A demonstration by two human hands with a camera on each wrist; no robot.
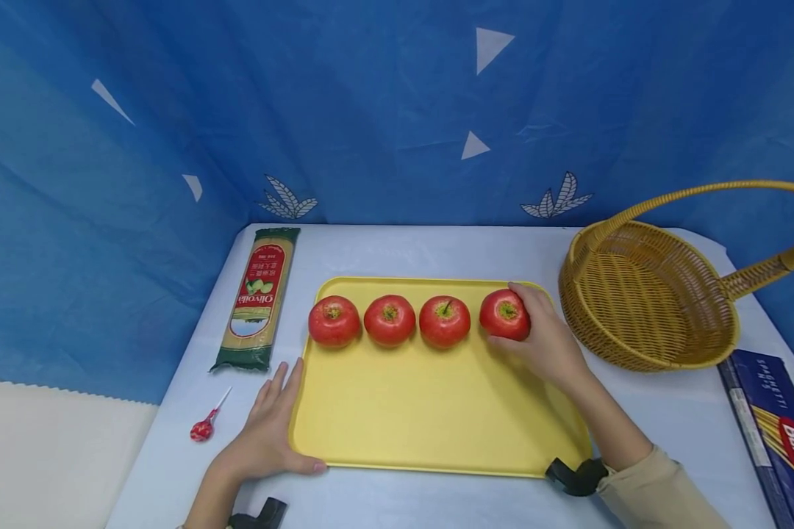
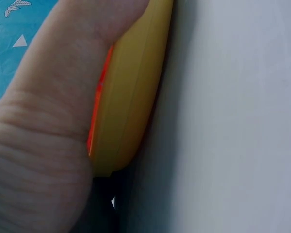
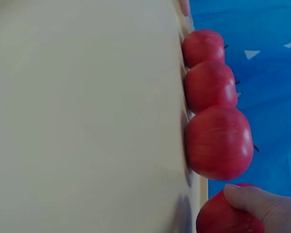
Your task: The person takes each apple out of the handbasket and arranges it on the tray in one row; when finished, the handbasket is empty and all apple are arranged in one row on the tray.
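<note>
A yellow tray (image 1: 423, 411) lies in the middle of the table with a row of red apples along its far side. From the left come the first apple (image 1: 334, 330), the second apple (image 1: 390, 330) and the third apple (image 1: 445, 332). My right hand (image 1: 548, 345) grips the rightmost apple (image 1: 498, 317), thumb on the near side and fingers behind it; the thumb also shows on that apple (image 3: 220, 218) in the right wrist view. With fingers extended, my left hand (image 1: 267, 426) rests against the tray's near left corner, its thumb along the front edge.
A brown wicker basket (image 1: 635, 294) with a tall handle stands right of the tray. A blue spaghetti box (image 1: 781, 433) lies near the right edge. On the left are a pasta packet (image 1: 258, 297) and a red lollipop (image 1: 202, 429). Blue cloth (image 1: 384, 110) hangs behind.
</note>
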